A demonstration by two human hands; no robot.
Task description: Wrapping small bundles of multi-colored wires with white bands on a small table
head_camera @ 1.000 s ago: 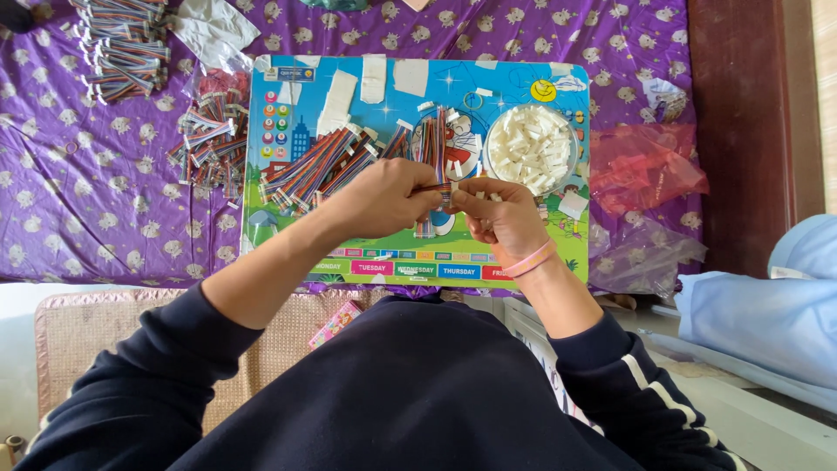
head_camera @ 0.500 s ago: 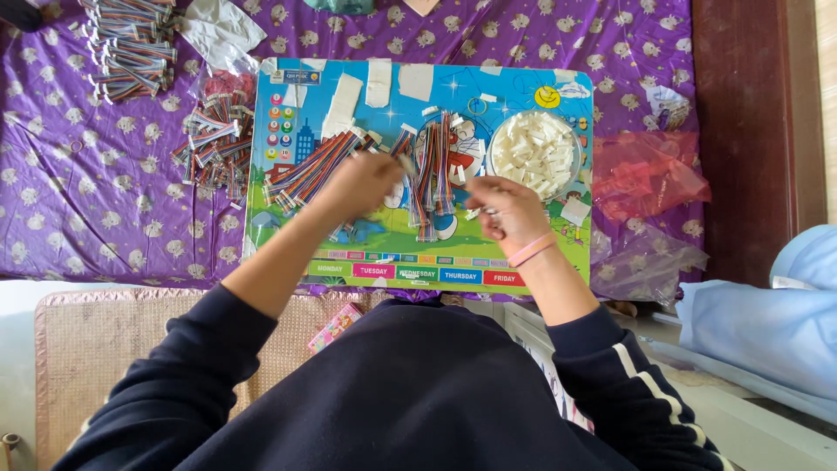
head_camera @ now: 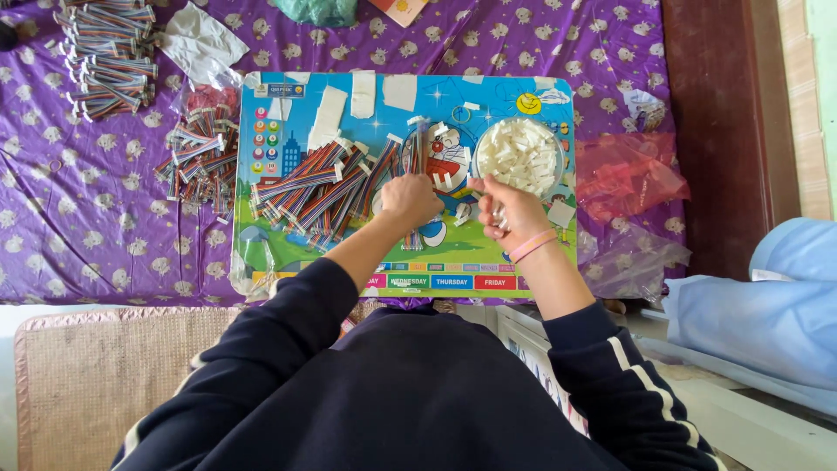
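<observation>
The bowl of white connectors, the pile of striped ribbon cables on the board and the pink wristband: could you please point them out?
bowl of white connectors (head_camera: 520,153), head view, middle of the white heap.
pile of striped ribbon cables (head_camera: 318,187), head view, centre of the pile.
pink wristband (head_camera: 531,246), head view, band's middle.

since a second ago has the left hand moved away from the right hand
Yes. The left hand has moved left, away from the right hand, toward the pile of multicoloured ribbon cables on the cartoon board. Earlier the hands met below the bowl of white connectors.

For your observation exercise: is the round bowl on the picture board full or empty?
Full. The round bowl is heaped to its rim with small white pieces. It stands upright on the picture board, just beyond the right hand.
</observation>
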